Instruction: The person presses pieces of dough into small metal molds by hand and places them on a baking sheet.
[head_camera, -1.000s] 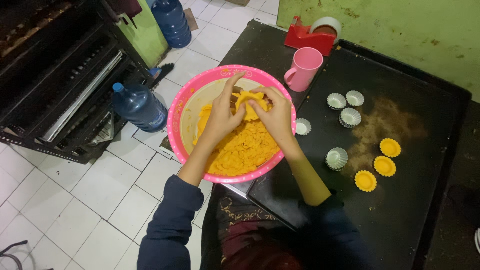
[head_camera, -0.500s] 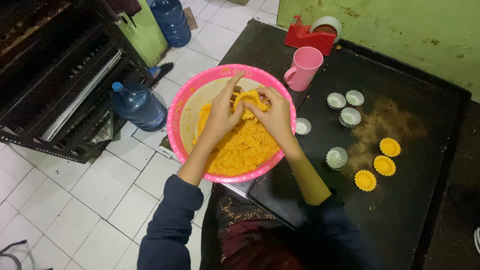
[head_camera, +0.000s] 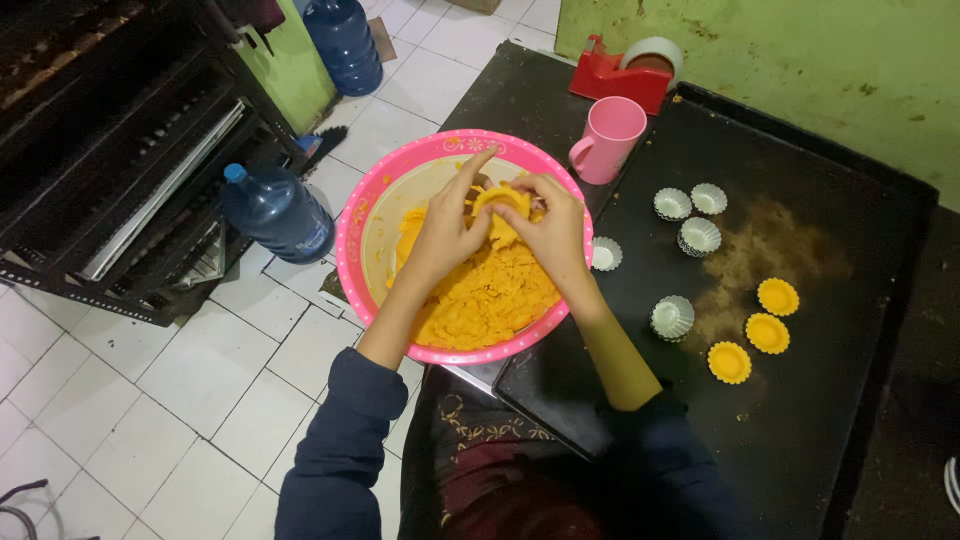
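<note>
Black table (head_camera: 520, 90) holds our pink bowl (head_camera: 352, 235) of dough (head_camera: 490, 300) | our left hand (head_camera: 445, 230) and right hand (head_camera: 550, 235) pinch a dough piece (head_camera: 502, 200) over the bowl | bowl hangs past the edge, so a hard push may tip it

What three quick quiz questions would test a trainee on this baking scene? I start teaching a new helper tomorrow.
1. True or false: both hands work over the pink bowl.
2. How many dough-filled tart moulds sit on the black tray? A) one B) three C) five
3. What stands just beyond the bowl's far rim, beside the tray?

Key
1. True: the left hand and right hand together pinch a piece of yellow dough above the dough mass.
2. B: three filled moulds; the empty foil moulds lie apart from them.
3. A pink mug.
</note>
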